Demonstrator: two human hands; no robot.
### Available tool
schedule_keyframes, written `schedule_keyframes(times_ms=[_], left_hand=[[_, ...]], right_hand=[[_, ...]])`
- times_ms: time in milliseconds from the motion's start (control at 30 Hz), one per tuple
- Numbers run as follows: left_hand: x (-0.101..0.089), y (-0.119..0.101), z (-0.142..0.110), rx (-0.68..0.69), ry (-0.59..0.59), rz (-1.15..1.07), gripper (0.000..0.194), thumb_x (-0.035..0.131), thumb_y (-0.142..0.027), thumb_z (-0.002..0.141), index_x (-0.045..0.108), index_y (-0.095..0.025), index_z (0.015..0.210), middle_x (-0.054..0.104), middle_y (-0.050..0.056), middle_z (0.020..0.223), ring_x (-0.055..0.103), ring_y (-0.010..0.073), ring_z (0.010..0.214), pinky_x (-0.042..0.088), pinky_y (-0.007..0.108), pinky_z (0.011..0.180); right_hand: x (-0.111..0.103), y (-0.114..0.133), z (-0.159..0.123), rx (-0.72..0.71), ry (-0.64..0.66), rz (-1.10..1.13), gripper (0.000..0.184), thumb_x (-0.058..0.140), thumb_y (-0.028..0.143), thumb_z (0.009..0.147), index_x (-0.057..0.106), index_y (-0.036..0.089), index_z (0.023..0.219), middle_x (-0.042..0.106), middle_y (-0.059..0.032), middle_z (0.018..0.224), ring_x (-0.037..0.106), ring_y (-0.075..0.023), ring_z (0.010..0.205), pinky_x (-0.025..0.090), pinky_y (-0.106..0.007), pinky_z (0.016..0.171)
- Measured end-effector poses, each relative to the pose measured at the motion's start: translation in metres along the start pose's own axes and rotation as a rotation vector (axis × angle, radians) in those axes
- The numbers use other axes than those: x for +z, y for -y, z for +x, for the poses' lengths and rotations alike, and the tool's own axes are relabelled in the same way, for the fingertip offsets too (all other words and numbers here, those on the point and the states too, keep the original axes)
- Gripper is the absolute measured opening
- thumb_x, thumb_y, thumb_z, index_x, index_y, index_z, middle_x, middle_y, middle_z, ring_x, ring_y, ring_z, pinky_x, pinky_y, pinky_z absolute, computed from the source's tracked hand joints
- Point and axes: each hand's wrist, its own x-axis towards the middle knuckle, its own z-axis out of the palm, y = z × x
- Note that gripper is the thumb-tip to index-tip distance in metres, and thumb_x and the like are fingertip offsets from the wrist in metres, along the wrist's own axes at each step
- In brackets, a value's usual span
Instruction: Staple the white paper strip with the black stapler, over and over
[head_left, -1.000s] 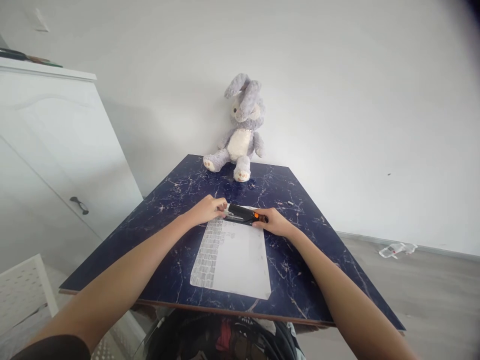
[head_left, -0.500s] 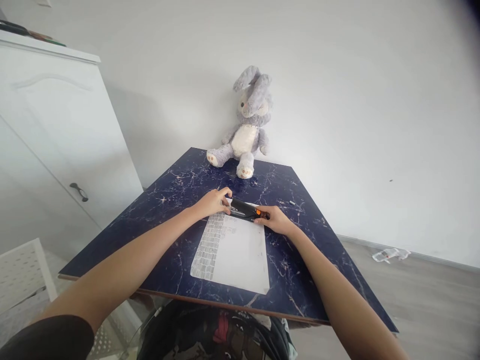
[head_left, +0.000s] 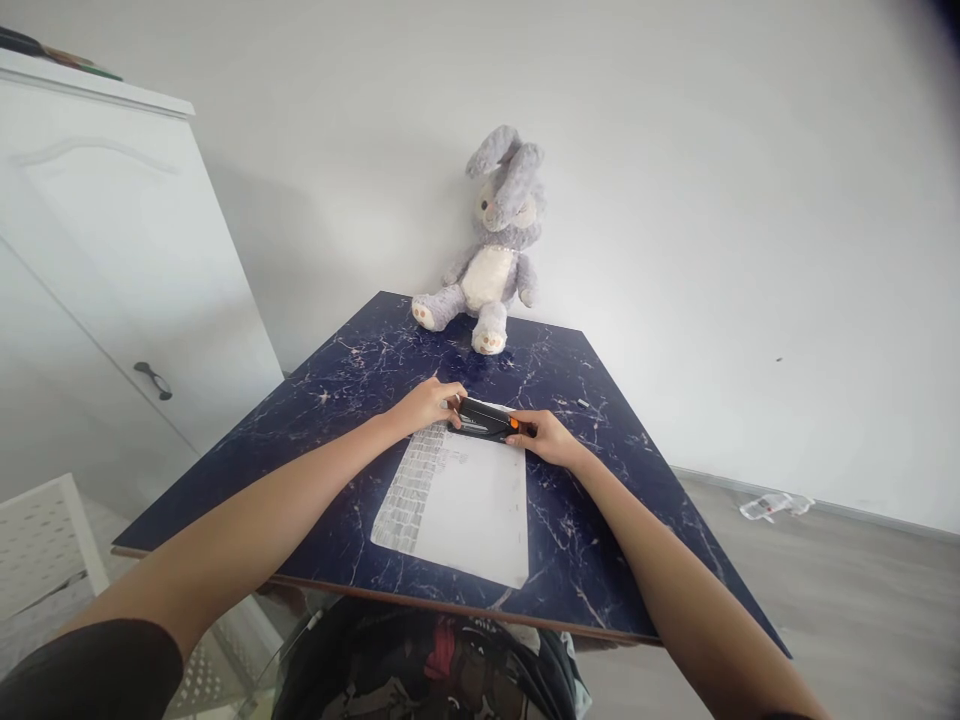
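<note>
A black stapler [head_left: 486,417] with an orange part lies lengthwise across the far end of a white sheet of paper [head_left: 472,510]. My left hand [head_left: 433,405] is closed on the stapler's left end, thumb on the near side and fingers over the far side. At the other end, beside the orange part, my right hand [head_left: 550,438] grips it with bent fingers. Grey brick-like shading runs down the paper's left side, with faint marks near the stapler. The paper's far edge is partly hidden by the stapler and my hands.
The paper lies on a dark blue marbled table [head_left: 315,520]. A grey plush rabbit [head_left: 491,270] sits at the back against the wall. Right of my right hand is a small white piece [head_left: 583,403]. A white cabinet [head_left: 127,230] stands left, a white perforated chair [head_left: 45,530] nearer.
The paper's near end has swung slightly left. The stapler has tipped a little, showing more of its near side, with both hands still on it. The view has shifted slightly.
</note>
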Motion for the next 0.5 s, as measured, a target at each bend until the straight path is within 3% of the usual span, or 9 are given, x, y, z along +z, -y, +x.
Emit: schedule_keyframes(times_ms=[167,233,333,400,500], left_hand=[[-0.005,0.001,0.001,-0.007,0.055,0.066,0.033,0.083,-0.042,0.079,0.068,-0.024,0.102,0.074,0.001,0.094,0.068,0.0237,0.092,0.043,0.036,0.095],[-0.008,0.001,-0.001,-0.009,0.096,0.071,0.043,0.083,-0.049,0.077,0.070,-0.025,0.111,0.072,0.006,0.109,0.065,0.0276,0.105,0.043,0.038,0.098],[-0.010,0.003,-0.004,-0.011,0.167,0.064,0.077,0.083,-0.059,0.073,0.060,-0.027,0.139,0.060,0.013,0.141,0.054,0.0348,0.129,0.040,0.043,0.106],[-0.011,0.005,-0.006,-0.044,0.220,0.079,0.095,0.081,-0.064,0.073,0.046,-0.027,0.153,0.049,0.015,0.154,0.046,0.0379,0.139,0.037,0.046,0.110],[-0.013,0.005,-0.008,-0.091,0.270,0.123,0.098,0.078,-0.067,0.074,0.040,-0.027,0.156,0.047,0.015,0.155,0.046,0.0386,0.139,0.037,0.046,0.111]], right_hand=[[0.008,0.003,0.003,-0.001,-0.044,-0.089,0.045,0.064,0.059,0.090,0.072,0.018,0.105,0.059,-0.0010,0.076,0.049,-0.0173,0.068,0.039,-0.029,0.065],[0.014,0.009,0.006,-0.043,-0.161,-0.211,0.050,0.067,0.060,0.088,0.069,0.019,0.115,0.064,-0.0053,0.087,0.055,-0.0225,0.079,0.045,-0.034,0.076],[0.020,0.021,0.011,-0.154,-0.263,-0.329,0.066,0.073,0.057,0.085,0.057,0.022,0.139,0.064,-0.0123,0.116,0.056,-0.0304,0.104,0.044,-0.044,0.096],[0.022,0.027,0.014,-0.198,-0.232,-0.336,0.057,0.069,0.047,0.091,0.054,0.023,0.141,0.064,-0.0122,0.122,0.056,-0.0301,0.109,0.043,-0.045,0.098],[0.018,0.026,0.014,-0.153,-0.253,-0.371,0.030,0.065,0.030,0.093,0.063,0.023,0.122,0.067,-0.0092,0.108,0.057,-0.0278,0.101,0.044,-0.042,0.091]])
